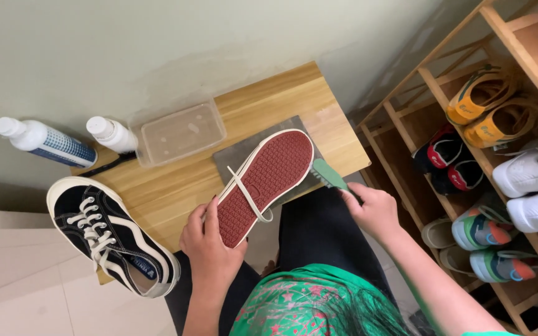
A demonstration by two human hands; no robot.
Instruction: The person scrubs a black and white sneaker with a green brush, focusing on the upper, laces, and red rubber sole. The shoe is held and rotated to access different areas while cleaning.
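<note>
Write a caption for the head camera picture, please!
Left hand holds a red-soled shoe upside down; right hand holds a green brush.

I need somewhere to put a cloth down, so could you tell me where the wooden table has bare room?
Bare wood shows on the table beyond the grey mat, toward the wall, and between the clear tub and the black sneaker. The near edge is crowded by the upturned shoe and both hands.

Ahead of me at twelve o'clock rises a plain pale grey-green wall (157,43); below it sits my small light wooden plank table (269,99); at three o'clock a slatted bamboo shoe rack (437,87); at eight o'clock, cream tiled floor (20,286).
</note>
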